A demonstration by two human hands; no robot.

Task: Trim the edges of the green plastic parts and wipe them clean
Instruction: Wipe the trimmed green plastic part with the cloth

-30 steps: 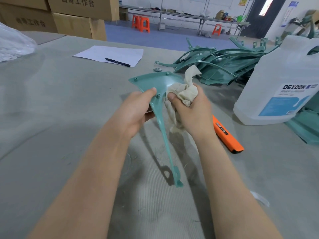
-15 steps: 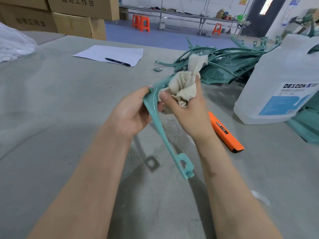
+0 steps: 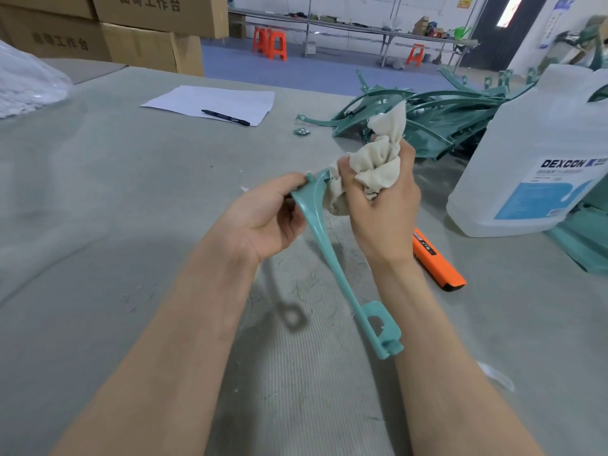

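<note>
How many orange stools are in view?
3: left stool and middle stool side by side in the background; right stool by the far bench. Others may be hidden.

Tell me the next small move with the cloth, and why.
Probably slide the cloth down the thin stem of the green part, toward its tab end. The right hand grips the bunched cloth against the wide upper end only, where the left hand pinches it; the stem below has no cloth on it.
</note>
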